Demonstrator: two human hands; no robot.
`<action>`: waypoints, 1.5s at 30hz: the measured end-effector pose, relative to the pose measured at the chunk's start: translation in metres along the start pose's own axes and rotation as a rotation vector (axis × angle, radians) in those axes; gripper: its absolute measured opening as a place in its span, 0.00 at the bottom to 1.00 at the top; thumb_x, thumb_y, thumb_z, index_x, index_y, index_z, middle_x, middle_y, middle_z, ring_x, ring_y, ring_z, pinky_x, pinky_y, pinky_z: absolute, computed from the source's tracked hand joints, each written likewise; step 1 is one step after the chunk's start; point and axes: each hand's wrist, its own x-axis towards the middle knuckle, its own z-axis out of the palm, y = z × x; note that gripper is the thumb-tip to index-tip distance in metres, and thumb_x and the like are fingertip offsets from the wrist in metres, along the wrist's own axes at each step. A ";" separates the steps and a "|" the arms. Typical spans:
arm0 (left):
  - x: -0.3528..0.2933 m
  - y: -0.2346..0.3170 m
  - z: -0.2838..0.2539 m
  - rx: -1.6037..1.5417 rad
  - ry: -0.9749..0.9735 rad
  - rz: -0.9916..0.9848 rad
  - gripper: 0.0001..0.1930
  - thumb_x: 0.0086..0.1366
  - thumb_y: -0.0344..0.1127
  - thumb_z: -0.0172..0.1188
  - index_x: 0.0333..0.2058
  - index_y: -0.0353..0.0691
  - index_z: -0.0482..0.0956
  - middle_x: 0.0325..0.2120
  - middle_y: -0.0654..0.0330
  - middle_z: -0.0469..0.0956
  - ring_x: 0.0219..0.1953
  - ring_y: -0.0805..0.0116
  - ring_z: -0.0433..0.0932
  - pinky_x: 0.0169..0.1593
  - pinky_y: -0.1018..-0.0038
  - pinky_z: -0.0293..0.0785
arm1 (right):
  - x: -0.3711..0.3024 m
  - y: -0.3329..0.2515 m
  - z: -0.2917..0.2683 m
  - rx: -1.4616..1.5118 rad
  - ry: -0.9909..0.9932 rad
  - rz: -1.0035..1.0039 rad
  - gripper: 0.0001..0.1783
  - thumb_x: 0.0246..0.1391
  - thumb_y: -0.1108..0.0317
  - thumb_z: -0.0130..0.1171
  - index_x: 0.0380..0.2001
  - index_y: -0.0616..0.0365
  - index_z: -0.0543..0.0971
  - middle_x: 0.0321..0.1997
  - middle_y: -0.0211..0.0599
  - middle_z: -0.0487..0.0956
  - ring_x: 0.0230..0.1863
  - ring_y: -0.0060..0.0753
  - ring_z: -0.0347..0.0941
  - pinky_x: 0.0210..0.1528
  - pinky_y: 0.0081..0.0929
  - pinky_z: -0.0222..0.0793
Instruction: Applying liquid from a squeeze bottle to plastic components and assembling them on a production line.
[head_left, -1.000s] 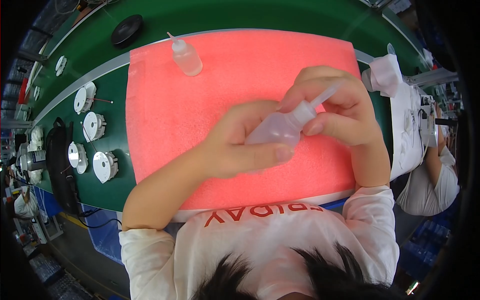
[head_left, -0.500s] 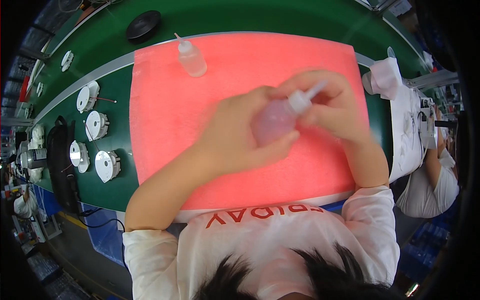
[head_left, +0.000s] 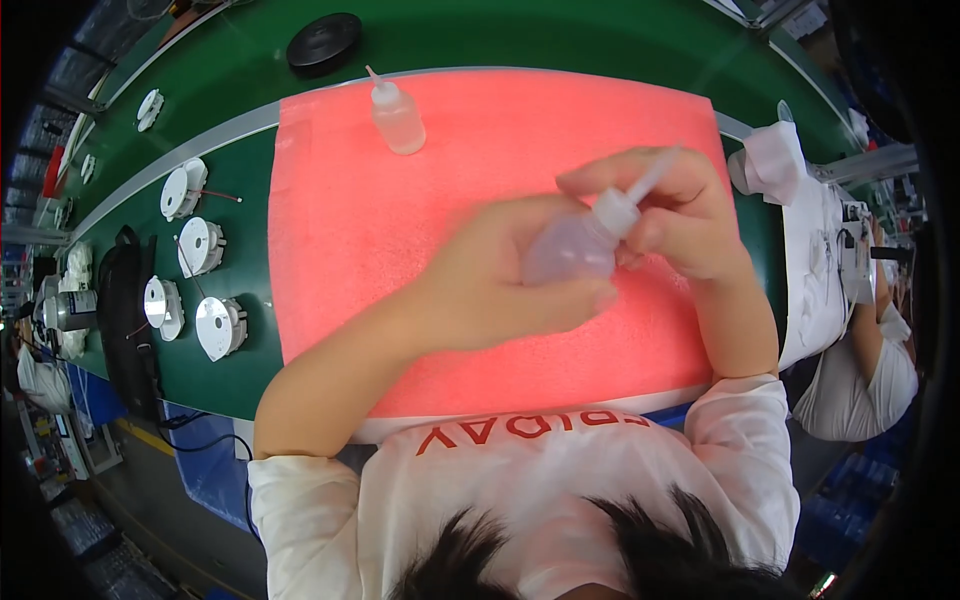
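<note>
My left hand is wrapped round the body of a soft, clear squeeze bottle, tilted with its nozzle up and to the right. The bottle looks faintly purple and has a white screw cap with a long, thin spout. My right hand curls round this cap, thumb at its right side and forefinger reaching past its far side. Exact finger contact there is partly hidden. Farther off to the left, a second squeeze bottle with a pointed spout stands on the pink foam mat.
Several white round plastic parts, some with thin wires, lie on the green table left of the mat. A black round disc lies beyond it, a black bag at far left. On the right are a pink cloth and another person's arm.
The held bottle has tipped further to the right, and its spout has shifted right. My right hand has turned slightly round the cap. The other bottle still stands on the mat.
</note>
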 end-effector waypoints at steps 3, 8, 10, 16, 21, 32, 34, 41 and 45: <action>0.002 0.000 -0.009 -0.266 -0.245 -0.234 0.12 0.53 0.34 0.57 0.35 0.34 0.70 0.24 0.62 0.72 0.24 0.79 0.71 0.24 0.81 0.67 | -0.002 0.003 -0.002 0.065 -0.090 -0.030 0.17 0.43 0.68 0.58 0.36 0.67 0.73 0.28 0.39 0.75 0.13 0.16 0.65 0.15 0.12 0.61; 0.004 -0.001 0.002 -0.321 -0.147 -0.224 0.16 0.52 0.39 0.59 0.33 0.32 0.70 0.24 0.61 0.72 0.24 0.77 0.72 0.25 0.80 0.68 | 0.001 -0.001 0.002 0.051 -0.024 0.101 0.14 0.45 0.69 0.56 0.36 0.66 0.73 0.25 0.35 0.74 0.14 0.13 0.64 0.14 0.10 0.58; 0.004 -0.017 0.009 0.198 0.278 0.121 0.20 0.50 0.42 0.60 0.33 0.31 0.69 0.24 0.60 0.73 0.26 0.74 0.73 0.27 0.77 0.69 | 0.003 0.004 0.008 -0.031 0.123 0.129 0.13 0.47 0.68 0.54 0.35 0.66 0.73 0.23 0.31 0.73 0.15 0.12 0.64 0.14 0.09 0.55; 0.002 0.008 -0.007 0.360 0.063 -0.211 0.17 0.48 0.39 0.62 0.30 0.31 0.71 0.22 0.60 0.73 0.24 0.71 0.74 0.26 0.77 0.69 | 0.003 0.005 0.009 0.051 0.043 0.042 0.17 0.44 0.61 0.59 0.33 0.65 0.75 0.20 0.30 0.72 0.17 0.15 0.63 0.17 0.12 0.55; -0.003 0.009 -0.007 -0.383 -0.335 -0.352 0.13 0.46 0.36 0.63 0.27 0.34 0.72 0.18 0.62 0.72 0.19 0.75 0.72 0.21 0.80 0.65 | 0.000 0.009 0.006 0.035 -0.159 -0.102 0.23 0.41 0.52 0.62 0.30 0.63 0.75 0.24 0.33 0.72 0.22 0.21 0.65 0.23 0.19 0.58; 0.007 -0.014 0.000 0.987 0.464 0.139 0.17 0.47 0.36 0.60 0.34 0.33 0.69 0.21 0.62 0.72 0.21 0.75 0.72 0.23 0.78 0.68 | 0.002 0.025 0.020 -0.017 0.150 0.036 0.23 0.46 0.54 0.57 0.39 0.64 0.72 0.36 0.33 0.72 0.38 0.22 0.68 0.38 0.19 0.64; 0.008 -0.015 -0.005 0.905 0.387 0.173 0.16 0.47 0.37 0.61 0.32 0.34 0.70 0.19 0.62 0.72 0.19 0.74 0.72 0.22 0.77 0.68 | 0.004 0.028 0.018 -0.019 0.132 0.059 0.23 0.47 0.55 0.57 0.39 0.65 0.72 0.35 0.32 0.73 0.35 0.21 0.68 0.36 0.18 0.64; -0.001 0.006 -0.008 -0.167 -0.174 -0.379 0.13 0.48 0.38 0.60 0.28 0.34 0.72 0.16 0.62 0.71 0.14 0.75 0.70 0.19 0.78 0.66 | 0.001 0.016 -0.001 0.225 -0.300 0.186 0.25 0.45 0.51 0.58 0.37 0.64 0.73 0.32 0.31 0.73 0.31 0.18 0.68 0.31 0.16 0.63; -0.001 0.007 -0.002 -0.105 -0.106 -0.347 0.15 0.48 0.38 0.60 0.31 0.34 0.71 0.17 0.62 0.71 0.16 0.75 0.71 0.20 0.78 0.66 | 0.004 0.020 0.005 0.108 -0.133 0.021 0.26 0.45 0.50 0.58 0.36 0.64 0.73 0.33 0.31 0.73 0.32 0.19 0.68 0.33 0.17 0.63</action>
